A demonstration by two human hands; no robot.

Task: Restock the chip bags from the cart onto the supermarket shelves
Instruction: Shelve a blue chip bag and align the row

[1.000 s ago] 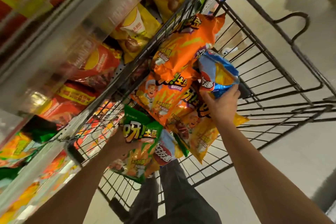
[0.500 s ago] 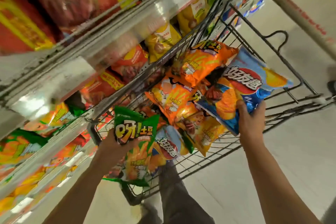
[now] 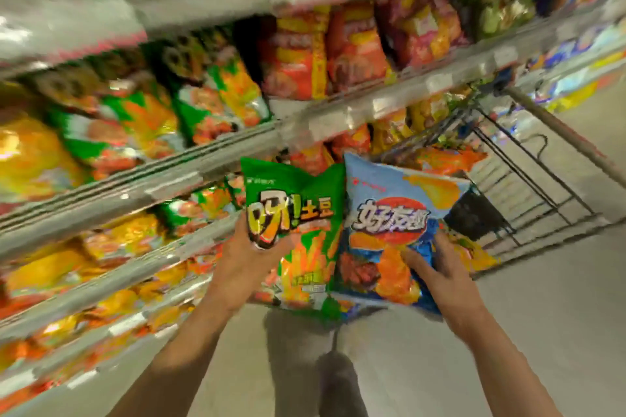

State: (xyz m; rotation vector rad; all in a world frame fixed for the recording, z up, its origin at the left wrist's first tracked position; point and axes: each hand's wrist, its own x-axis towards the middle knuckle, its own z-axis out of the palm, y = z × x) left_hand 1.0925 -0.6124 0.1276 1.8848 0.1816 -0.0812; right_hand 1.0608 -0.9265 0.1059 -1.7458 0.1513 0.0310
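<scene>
My left hand [image 3: 245, 264] grips a green chip bag [image 3: 298, 213] by its left edge, held upright in front of me. My right hand [image 3: 437, 272] holds a blue chip bag [image 3: 389, 213] from its lower right, side by side with the green one and touching it. The wire cart [image 3: 528, 179] stands behind the bags at the right, with an orange bag [image 3: 450, 157] showing in it. Supermarket shelves [image 3: 189, 176] full of chip bags run along the left and top. The picture is blurred by motion.
Green bags [image 3: 216, 101] and red bags [image 3: 305, 54] fill the shelf rows above the held bags. Yellow and orange bags [image 3: 44, 267] fill the lower rows at left. Grey floor [image 3: 542, 332] lies to the right. My legs and a shoe [image 3: 338, 379] show below.
Both hands have lifted their bags out of the cart and brought them together in front of the shelves. The view has swung up from the cart toward the shelves.
</scene>
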